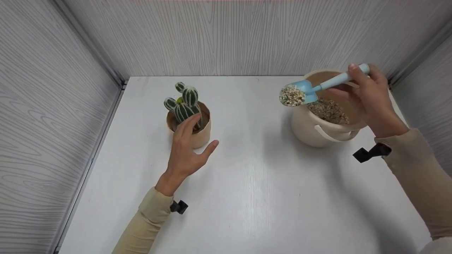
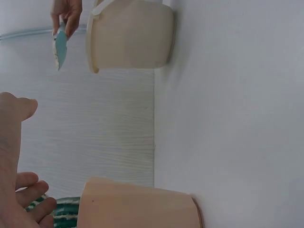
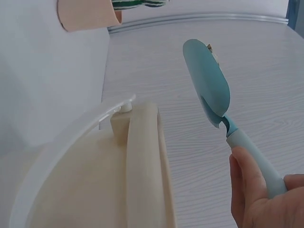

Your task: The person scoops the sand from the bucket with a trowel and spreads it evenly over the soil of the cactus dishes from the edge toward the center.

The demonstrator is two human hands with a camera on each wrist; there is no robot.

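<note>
Blue scoop [image 1: 304, 91], heaped with pale gravel [image 1: 291, 96], held level just above left rim of cream bucket [image 1: 319, 132], at table's right rear. Right hand [image 1: 369, 97] pinches scoop handle between thumb and fingers. Left hand [image 1: 184, 148], fingers spread and relaxed, rests against small tan pot [image 1: 202, 135] holding striped cactus [image 1: 185, 104], well apart on white table [image 1: 254, 183].
</note>
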